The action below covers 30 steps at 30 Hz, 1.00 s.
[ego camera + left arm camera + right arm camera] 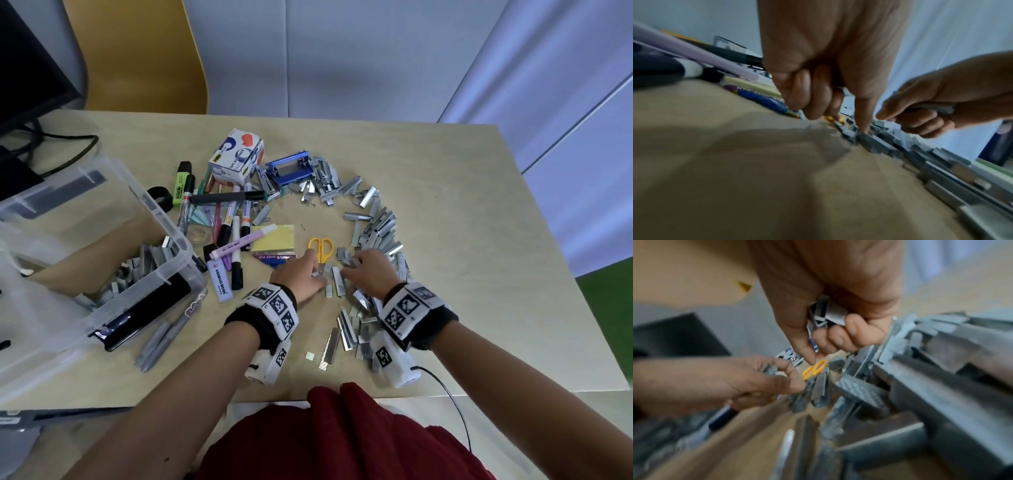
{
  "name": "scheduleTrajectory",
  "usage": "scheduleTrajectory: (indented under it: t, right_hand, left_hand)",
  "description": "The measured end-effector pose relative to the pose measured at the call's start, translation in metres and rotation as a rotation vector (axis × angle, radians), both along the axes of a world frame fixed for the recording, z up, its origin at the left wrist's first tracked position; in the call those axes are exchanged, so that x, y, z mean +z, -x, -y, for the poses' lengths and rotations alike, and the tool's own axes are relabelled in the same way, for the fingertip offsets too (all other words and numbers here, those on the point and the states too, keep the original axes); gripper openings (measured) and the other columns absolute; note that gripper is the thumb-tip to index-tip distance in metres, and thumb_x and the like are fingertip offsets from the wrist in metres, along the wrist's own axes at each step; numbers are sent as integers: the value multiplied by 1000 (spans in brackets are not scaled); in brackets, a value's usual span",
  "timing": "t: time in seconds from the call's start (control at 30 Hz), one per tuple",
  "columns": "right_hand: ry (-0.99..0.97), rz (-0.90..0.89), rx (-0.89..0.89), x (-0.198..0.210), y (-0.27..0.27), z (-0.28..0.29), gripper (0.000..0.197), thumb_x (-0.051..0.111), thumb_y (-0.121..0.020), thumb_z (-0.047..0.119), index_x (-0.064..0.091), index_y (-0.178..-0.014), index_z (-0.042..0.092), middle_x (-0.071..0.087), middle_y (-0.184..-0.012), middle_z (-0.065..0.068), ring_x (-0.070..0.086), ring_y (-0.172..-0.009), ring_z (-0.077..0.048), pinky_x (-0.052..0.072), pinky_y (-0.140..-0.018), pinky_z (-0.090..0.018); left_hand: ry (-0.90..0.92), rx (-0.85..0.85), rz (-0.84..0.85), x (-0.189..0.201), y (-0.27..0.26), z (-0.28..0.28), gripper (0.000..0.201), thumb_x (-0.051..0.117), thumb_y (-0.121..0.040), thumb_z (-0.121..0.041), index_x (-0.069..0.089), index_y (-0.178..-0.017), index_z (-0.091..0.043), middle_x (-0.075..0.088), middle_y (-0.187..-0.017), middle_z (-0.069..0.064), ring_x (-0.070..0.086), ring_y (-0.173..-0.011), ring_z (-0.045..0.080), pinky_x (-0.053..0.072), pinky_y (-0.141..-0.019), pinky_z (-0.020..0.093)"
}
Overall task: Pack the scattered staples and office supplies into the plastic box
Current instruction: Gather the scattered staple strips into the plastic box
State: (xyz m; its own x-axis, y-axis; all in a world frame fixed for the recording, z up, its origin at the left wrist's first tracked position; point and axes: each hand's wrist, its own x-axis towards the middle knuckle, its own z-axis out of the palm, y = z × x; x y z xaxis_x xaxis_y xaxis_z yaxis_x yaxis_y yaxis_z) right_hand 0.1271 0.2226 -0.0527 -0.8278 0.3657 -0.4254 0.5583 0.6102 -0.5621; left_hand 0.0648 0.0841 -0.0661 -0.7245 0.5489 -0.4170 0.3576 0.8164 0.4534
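Observation:
Loose silver staple strips (pixel 376 226) lie in an arc across the beige table. Both hands work at its near end, just below the yellow scissors (pixel 321 248). My left hand (pixel 318 274) has its fingers curled with grey staples tucked inside, and one finger presses down on a strip (pixel 877 142) on the table. My right hand (pixel 352 269) holds a bundle of staples (pixel 826 313) in its curled fingers, its forefinger pointing down at the pile. The clear plastic box (pixel 178 240) stands at the left with staples (pixel 137 270) inside.
Markers, highlighters (pixel 219 281) and a yellow sticky pad (pixel 274 238) lie between box and hands. A tape dispenser carton (pixel 236 157) and a blue staple case (pixel 289 168) sit farther back. Silver pens (pixel 161 339) lie by the box's near corner. A monitor and cables stand far left.

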Motion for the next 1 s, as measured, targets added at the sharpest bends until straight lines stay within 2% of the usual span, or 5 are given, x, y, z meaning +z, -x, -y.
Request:
scheduleTrajectory:
  t: [0.27,0.43,0.67,0.83,1.0]
  right_hand:
    - [-442,103,272,1,3,19,24,51,-90,26,53,-104,7,62,-104,-10,60,-99,-30,48,-79,-38]
    - [-425,111,297,5,7,21,22,57,-87,29,52,-90,8,61,-95,-9,60,-90,-27,50,-74,-35]
    - [612,-2,-163,12,11,-2,40,53,-86,14,50,-45,12,38,-39,3,31,-34,-10,26,-38,-16]
    - [1352,-95,-300,12,7,-11,14,63,-52,24,54,-52,13,36,-42,2,29,-37,-10,27,-37,-13]
    - [1432,-162,-311,12,2,-13,25,69,-55,31,53,-59,12,37,-50,0,32,-40,-10,27,-35,-13]
  left_hand:
    - [159,-100,-73,3,1,-1,30,43,-96,-30,45,-115,-7,57,-115,14,54,-107,34,41,-80,36]
    - [-152,179,190,1,11,3,24,40,-93,-17,43,-69,-14,48,-70,3,48,-70,21,34,-58,29]
    - [-556,757,488,1,26,18,39,54,-87,-19,41,-51,-12,39,-32,-6,41,-31,14,30,-39,17]
    - [-342,565,203,-2,23,24,47,50,-92,-18,29,-50,-14,28,-46,3,28,-48,20,19,-45,27]
    - [-165,194,57,0,7,19,33,47,-92,-29,37,-64,-15,42,-62,-3,43,-66,20,29,-56,28]
